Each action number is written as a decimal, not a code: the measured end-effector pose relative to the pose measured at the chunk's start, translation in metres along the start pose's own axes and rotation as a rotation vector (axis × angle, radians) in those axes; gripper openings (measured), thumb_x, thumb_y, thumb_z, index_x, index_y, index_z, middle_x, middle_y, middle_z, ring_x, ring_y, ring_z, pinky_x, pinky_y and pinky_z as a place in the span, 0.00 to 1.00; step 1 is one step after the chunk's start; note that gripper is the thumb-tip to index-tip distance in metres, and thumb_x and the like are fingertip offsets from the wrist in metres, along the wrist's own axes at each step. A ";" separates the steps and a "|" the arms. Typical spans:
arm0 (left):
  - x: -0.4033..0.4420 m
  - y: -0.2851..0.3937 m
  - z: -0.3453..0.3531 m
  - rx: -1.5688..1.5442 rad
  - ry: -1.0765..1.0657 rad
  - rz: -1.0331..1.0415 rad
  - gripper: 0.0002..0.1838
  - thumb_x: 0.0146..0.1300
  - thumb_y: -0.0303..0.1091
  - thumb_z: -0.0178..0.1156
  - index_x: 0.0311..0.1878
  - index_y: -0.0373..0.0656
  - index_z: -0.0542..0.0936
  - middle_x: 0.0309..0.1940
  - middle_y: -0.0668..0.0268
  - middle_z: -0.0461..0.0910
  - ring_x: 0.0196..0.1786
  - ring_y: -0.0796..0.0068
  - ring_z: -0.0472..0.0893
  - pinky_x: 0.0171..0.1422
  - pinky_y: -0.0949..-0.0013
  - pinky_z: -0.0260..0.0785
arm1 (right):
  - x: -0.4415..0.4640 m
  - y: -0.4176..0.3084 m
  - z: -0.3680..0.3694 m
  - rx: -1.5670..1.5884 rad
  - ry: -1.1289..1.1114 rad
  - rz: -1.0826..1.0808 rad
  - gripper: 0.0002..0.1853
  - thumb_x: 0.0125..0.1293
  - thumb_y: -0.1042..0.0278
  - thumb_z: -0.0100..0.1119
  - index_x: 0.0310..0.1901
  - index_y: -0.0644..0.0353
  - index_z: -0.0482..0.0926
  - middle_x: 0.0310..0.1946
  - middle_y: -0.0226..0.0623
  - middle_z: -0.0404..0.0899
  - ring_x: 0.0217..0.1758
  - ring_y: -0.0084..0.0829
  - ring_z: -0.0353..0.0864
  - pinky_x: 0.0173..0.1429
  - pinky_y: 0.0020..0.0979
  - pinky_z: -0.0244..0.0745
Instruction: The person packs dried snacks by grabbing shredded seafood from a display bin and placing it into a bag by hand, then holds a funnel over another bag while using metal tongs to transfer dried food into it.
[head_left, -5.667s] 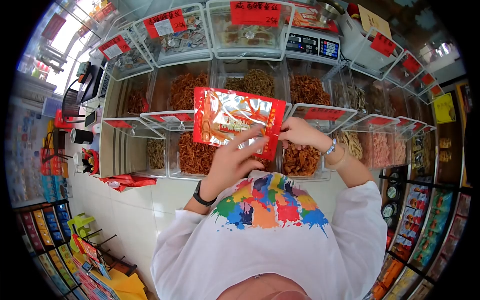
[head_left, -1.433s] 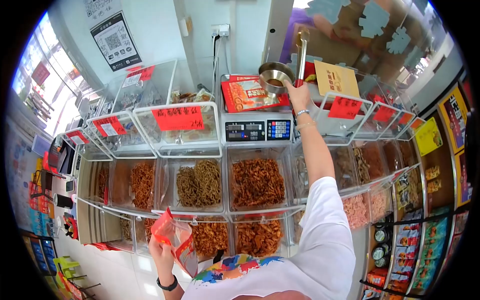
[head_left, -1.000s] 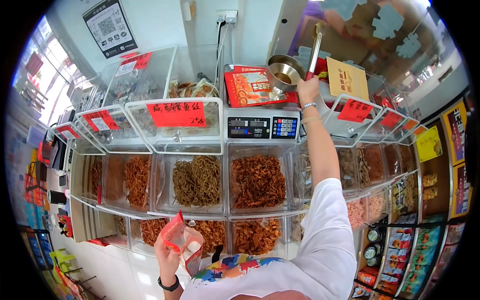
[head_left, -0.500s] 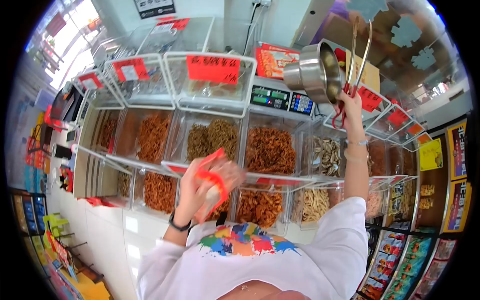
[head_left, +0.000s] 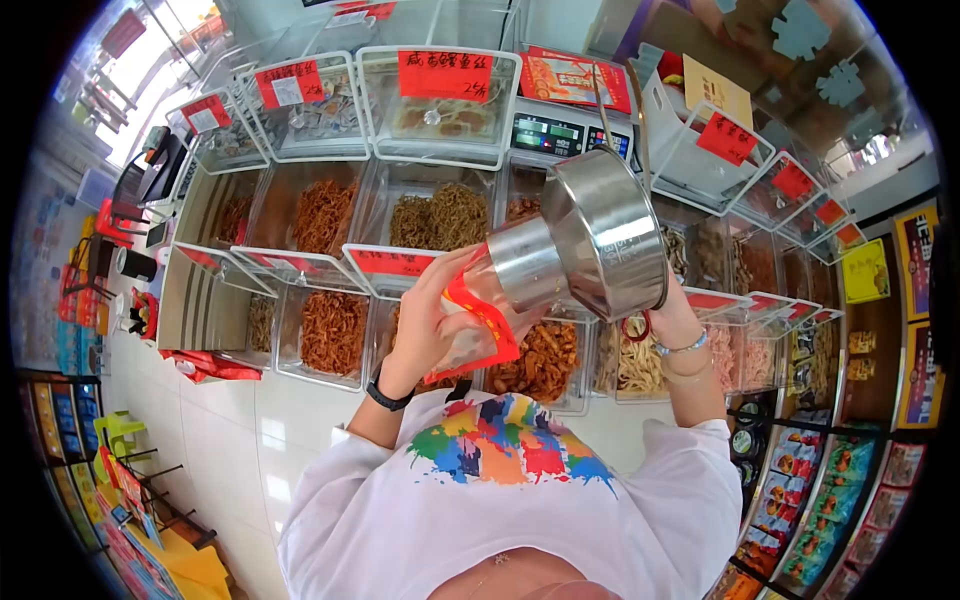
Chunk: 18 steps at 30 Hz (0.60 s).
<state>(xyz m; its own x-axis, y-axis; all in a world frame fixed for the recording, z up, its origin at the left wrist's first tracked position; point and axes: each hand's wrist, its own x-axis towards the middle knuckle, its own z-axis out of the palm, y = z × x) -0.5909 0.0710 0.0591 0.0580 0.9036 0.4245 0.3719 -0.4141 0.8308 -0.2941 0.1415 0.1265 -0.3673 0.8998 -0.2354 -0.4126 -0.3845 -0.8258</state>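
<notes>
My left hand [head_left: 425,325] grips an open red-and-clear pouch [head_left: 485,345] in front of my chest. A steel wide-mouthed funnel [head_left: 610,235] lies tilted, its narrow end at the mouth of the pouch. Behind the funnel's wide rim is my right hand [head_left: 675,315], its fingers mostly hidden; it holds the funnel and the long metal tongs [head_left: 640,125], whose arms stick up beyond the funnel. Bins of shredded dried food lie below and around, with reddish-brown pieces [head_left: 545,365] just under the pouch.
A digital scale [head_left: 570,133] with red packets [head_left: 575,80] on top stands behind the bins. Raised clear lids with red labels [head_left: 445,75] line the back. A white box [head_left: 690,140] is right of the scale. Shelves of packaged goods [head_left: 795,500] stand at the right.
My right hand has taken the funnel and tongs from the scale area and brought them down to the pouch. My left hand has raised the pouch toward the middle, and its mouth now meets the funnel.
</notes>
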 end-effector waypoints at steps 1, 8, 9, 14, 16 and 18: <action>-0.005 0.002 -0.003 -0.029 -0.005 -0.006 0.45 0.50 0.60 0.68 0.64 0.36 0.73 0.62 0.52 0.77 0.63 0.48 0.77 0.64 0.58 0.72 | -0.003 0.001 0.002 -0.079 0.063 -0.003 0.17 0.61 0.83 0.57 0.52 0.64 0.77 0.44 0.32 0.83 0.44 0.21 0.84 0.48 0.24 0.81; -0.033 0.011 -0.021 -0.098 -0.051 -0.037 0.38 0.48 0.49 0.73 0.61 0.35 0.77 0.58 0.52 0.80 0.59 0.52 0.81 0.64 0.60 0.73 | -0.008 0.010 -0.007 -0.538 0.116 -0.068 0.19 0.50 0.85 0.58 0.45 0.61 0.74 0.32 0.27 0.74 0.28 0.19 0.76 0.29 0.21 0.70; -0.036 0.015 -0.023 -0.099 -0.050 -0.038 0.38 0.48 0.49 0.73 0.61 0.35 0.77 0.58 0.52 0.80 0.59 0.52 0.81 0.64 0.60 0.73 | -0.011 0.011 -0.003 -0.539 0.116 -0.067 0.19 0.50 0.85 0.58 0.45 0.61 0.74 0.32 0.27 0.74 0.28 0.19 0.76 0.29 0.21 0.70; -0.048 0.026 -0.037 0.082 -0.147 -0.036 0.36 0.50 0.42 0.74 0.61 0.35 0.77 0.59 0.52 0.81 0.57 0.53 0.83 0.60 0.59 0.75 | -0.021 0.007 0.032 -0.762 0.081 0.032 0.18 0.51 0.82 0.60 0.46 0.63 0.73 0.27 0.30 0.74 0.15 0.21 0.71 0.17 0.25 0.66; -0.059 0.004 -0.036 0.059 -0.154 -0.073 0.35 0.52 0.41 0.74 0.61 0.33 0.76 0.57 0.51 0.81 0.56 0.55 0.83 0.59 0.60 0.75 | -0.017 0.016 0.042 -0.787 0.029 0.075 0.17 0.52 0.80 0.60 0.46 0.63 0.73 0.26 0.31 0.75 0.14 0.21 0.71 0.18 0.25 0.67; -0.065 -0.011 -0.039 0.037 -0.156 -0.108 0.34 0.54 0.39 0.73 0.61 0.32 0.76 0.56 0.51 0.82 0.55 0.57 0.84 0.58 0.61 0.75 | -0.009 0.027 0.049 -0.748 0.018 0.073 0.17 0.52 0.80 0.60 0.46 0.63 0.73 0.26 0.31 0.75 0.15 0.22 0.71 0.18 0.25 0.67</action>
<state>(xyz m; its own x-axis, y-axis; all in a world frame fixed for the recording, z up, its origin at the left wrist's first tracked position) -0.6348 0.0128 0.0362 0.1580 0.9497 0.2704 0.4170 -0.3124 0.8536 -0.3425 0.1128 0.1313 -0.3561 0.8830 -0.3059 0.2910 -0.2063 -0.9342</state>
